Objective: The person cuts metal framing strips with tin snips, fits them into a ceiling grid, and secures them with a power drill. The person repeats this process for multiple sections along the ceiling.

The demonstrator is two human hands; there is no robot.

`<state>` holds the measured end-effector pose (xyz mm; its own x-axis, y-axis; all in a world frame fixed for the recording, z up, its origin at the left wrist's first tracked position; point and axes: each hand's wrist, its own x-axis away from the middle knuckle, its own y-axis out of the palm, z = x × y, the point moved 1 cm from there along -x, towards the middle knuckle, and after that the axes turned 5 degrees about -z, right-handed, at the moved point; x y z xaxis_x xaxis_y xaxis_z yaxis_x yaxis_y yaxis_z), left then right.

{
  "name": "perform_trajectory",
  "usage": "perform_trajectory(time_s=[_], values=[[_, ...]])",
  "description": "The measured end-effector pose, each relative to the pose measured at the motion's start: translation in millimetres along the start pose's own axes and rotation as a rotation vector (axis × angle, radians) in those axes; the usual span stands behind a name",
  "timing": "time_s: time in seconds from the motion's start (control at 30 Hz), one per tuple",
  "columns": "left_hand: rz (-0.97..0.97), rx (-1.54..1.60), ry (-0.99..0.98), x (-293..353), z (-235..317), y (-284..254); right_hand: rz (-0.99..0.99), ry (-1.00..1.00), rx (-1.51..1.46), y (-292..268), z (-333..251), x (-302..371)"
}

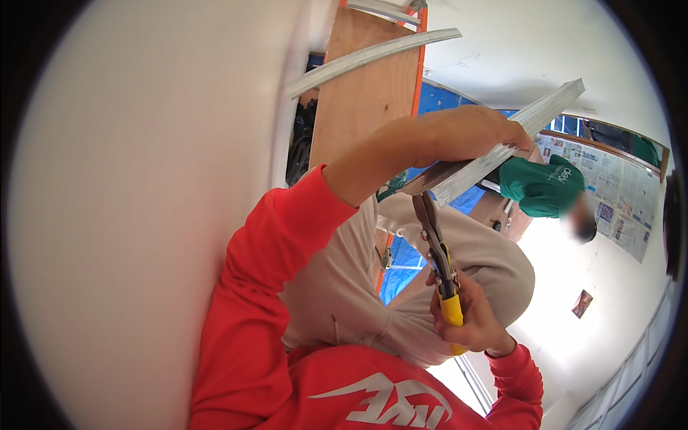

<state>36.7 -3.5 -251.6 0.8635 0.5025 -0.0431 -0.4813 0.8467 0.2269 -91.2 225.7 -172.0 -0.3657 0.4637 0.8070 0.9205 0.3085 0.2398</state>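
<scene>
My left hand is closed around a long pale metal channel, which slants from the upper right down toward my knees. My right hand grips the yellow handles of a pair of tin snips. The dark jaws of the snips point up and meet the lower end of the channel; whether they bite into the metal I cannot tell. Both forearms are in red sleeves, and my bent legs in beige trousers lie beneath the tool.
Another metal strip lies across a wooden board in an orange frame. A plain pale wall rises close at my left. A person in a green shirt is beyond, near newspaper sheets. Blue sheeting shows below.
</scene>
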Motion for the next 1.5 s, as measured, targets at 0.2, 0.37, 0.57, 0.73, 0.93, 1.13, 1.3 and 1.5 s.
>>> perform_trajectory(time_s=[0.2,0.37,0.57,0.73,0.93,1.13,1.3,1.5], values=[[0.000,0.199,-0.197,4.8,6.1,-5.5,0.020,0.050,-0.017,0.7,-16.3,2.9],[0.043,0.307,-0.273,5.4,12.6,-4.3,0.061,0.069,0.058,2.5,-23.7,6.4],[0.003,0.291,-0.275,2.7,6.4,0.8,0.093,0.112,-0.006,1.3,-29.0,11.5],[0.026,0.414,-0.344,5.0,1.5,5.0,0.119,0.132,0.006,-1.7,-28.7,9.4],[-0.017,0.545,-0.364,7.0,-4.1,7.6,0.039,0.145,-0.057,-6.7,-33.2,10.0],[0.062,0.487,-0.287,10.7,-7.9,8.7,0.057,0.149,-0.037,0.5,-36.3,10.0],[0.042,0.484,-0.259,11.0,-19.2,11.9,0.065,0.145,0.056,-7.2,-27.8,9.9],[0.082,0.205,-0.218,11.1,-39.2,22.5,0.224,-0.006,0.471,-4.2,-8.2,5.1]])
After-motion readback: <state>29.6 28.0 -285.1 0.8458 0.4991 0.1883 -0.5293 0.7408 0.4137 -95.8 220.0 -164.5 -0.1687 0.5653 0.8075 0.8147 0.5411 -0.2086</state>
